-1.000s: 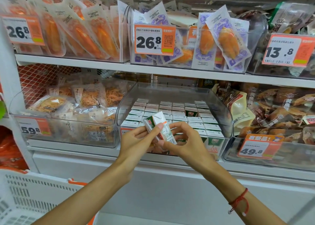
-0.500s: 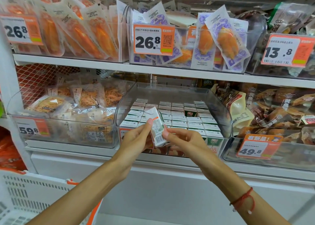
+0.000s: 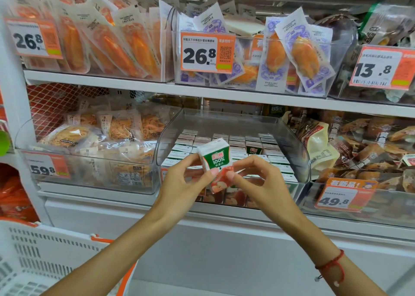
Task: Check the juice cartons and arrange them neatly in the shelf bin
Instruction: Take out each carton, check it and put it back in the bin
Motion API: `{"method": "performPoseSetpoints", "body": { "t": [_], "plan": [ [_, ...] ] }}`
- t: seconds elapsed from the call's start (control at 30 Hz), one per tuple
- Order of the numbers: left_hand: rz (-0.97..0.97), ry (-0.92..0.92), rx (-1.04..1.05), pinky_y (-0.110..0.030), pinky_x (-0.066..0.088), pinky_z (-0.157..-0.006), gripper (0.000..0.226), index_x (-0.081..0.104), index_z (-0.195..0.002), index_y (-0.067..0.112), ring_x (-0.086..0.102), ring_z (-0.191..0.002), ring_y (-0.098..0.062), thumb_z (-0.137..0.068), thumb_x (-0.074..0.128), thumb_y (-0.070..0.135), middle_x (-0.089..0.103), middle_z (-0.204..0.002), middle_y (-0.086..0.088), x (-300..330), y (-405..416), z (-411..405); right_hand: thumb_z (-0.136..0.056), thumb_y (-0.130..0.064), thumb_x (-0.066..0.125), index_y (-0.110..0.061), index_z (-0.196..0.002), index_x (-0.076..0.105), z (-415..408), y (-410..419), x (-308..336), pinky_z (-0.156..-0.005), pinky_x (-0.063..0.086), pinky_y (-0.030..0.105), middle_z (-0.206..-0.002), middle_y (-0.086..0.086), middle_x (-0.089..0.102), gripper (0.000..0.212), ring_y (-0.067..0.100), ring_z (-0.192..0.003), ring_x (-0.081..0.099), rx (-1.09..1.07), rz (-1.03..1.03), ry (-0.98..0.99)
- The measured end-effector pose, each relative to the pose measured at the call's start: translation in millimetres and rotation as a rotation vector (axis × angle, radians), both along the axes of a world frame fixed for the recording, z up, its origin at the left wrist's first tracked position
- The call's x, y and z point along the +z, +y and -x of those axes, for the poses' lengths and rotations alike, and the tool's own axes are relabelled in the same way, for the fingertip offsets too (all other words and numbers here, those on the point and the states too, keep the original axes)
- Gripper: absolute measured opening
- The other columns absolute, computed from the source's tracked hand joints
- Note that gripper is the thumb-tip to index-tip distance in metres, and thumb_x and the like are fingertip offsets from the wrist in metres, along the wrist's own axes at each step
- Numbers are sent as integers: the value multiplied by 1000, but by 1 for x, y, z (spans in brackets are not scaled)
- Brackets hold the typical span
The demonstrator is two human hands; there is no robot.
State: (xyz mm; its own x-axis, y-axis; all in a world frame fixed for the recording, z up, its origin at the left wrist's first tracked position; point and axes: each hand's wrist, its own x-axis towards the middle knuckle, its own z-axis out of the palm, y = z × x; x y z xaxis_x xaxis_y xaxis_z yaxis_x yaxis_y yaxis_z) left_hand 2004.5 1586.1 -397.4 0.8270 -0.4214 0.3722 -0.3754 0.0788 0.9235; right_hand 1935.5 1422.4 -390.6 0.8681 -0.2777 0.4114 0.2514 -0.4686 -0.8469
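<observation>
Two hands: the left hand and the right hand are both pinching one juice carton between thumb and fingertips, fingers curled lightly round it, nothing else held.
Carton position: it is being held in the air just in front of the shelf bin, tilted, with its green "100%" face turned toward the camera.
Why held so: this is probably the checking step, since a two-handed fingertip pinch is leaving the printed faces readable and is letting the carton be turned.
Basket: a white slotted basket is sitting nearest, at lower left; what it contains is out of view.
Bin contents: the clear bin is holding rows of matching cartons standing upright, tops showing; the front row is blurred behind the hands, so any free slot there is hard to tell.
Neighbouring bins: the left bin is holding bagged shredded snacks, the right one brown packets.
Upper shelf: bins of sealed orange pouches are standing behind a price tag.
</observation>
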Motion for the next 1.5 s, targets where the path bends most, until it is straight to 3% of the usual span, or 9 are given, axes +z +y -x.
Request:
{"method": "performPoseSetpoints", "body": {
  "t": [0.1, 0.2, 0.33, 0.57, 0.7, 0.87, 1.1, 1.23, 1.5],
  "plan": [
    [-50, -200, 38, -6, 47, -82, 37, 58, -114, 42, 56, -108, 11, -80, 71, 37, 64, -114, 27, -1, 2, 3, -82, -27, 71, -28, -102, 68, 7, 0, 7, -80, 56, 22, -101, -16, 71, 20, 5, -96, 67, 76, -54, -93],
    [-120, -409, 161, -15, 49, -91, 43, 57, -120, 36, 53, -116, 5, -81, 73, 29, 58, -119, 26, -3, 2, 2, -78, -33, 72, -30, -114, 65, 11, 3, 12, -84, 54, 19, -113, -17, 70, 37, 4, -109, 63, 138, -98, -106],
    [-183, -717, 292, -6, 47, -86, 50, 59, -120, 35, 53, -117, 0, -75, 79, 25, 58, -119, 22, -2, 6, -2, -81, -36, 73, -23, -104, 68, 14, 4, 14, -77, 52, 17, -109, -7, 73, 28, 7, -105, 65, 182, -267, -71],
    [-177, -843, 363, -16, 53, -81, 49, 66, -115, 22, 53, -113, 4, -71, 85, 17, 59, -117, 19, -6, 7, -5, -77, -33, 67, -18, -97, 67, 15, 6, 12, -75, 54, 16, -105, -11, 74, 26, 5, -102, 68, 188, -264, -101],
    [-161, -913, 391, -18, 53, -81, 58, 53, -115, 26, 58, -110, -7, -70, 86, 11, 68, -114, 5, -5, 6, -3, -83, -29, 64, -18, -94, 66, 13, 3, 9, -77, 54, 17, -103, -9, 74, 16, 5, -100, 68, 144, -284, -115],
    [-315, -1022, 348, -37, 60, -66, 75, 44, -131, 30, 54, -106, -13, -72, 84, 8, 60, -116, 3, -9, 3, -4, -87, -18, 67, -14, -94, 69, 9, -6, 6, -77, 56, 20, -98, -6, 75, 9, 8, -96, 69, 89, -350, -43],
    [-205, -676, 109, -34, 56, -91, 59, 33, -132, 56, 48, -120, 4, -88, 64, 32, 45, -127, 32, -10, 4, -2, -78, -43, 64, -29, -101, 75, 14, -7, 11, -79, 56, 20, -104, -10, 74, 29, 6, -101, 67, 88, -298, -45],
    [-38, -442, 59, -23, 55, -86, 47, 38, -121, 65, 48, -120, 10, -84, 59, 43, 46, -124, 42, 0, 2, 6, -81, -41, 62, -41, -104, 71, 16, 0, 13, -75, 53, 12, -106, -21, 72, 24, 0, -102, 65, 81, -169, -151],
    [238, 143, -10, -23, 59, -67, 42, 46, -129, 35, 71, -92, -4, -91, 61, 26, 71, -101, 22, 5, 1, 2, -87, -35, 63, -47, -129, 48, 11, 7, 4, -90, 48, 12, -126, -36, 50, 47, -9, -119, 50, 98, 276, -113]
  ]
}}
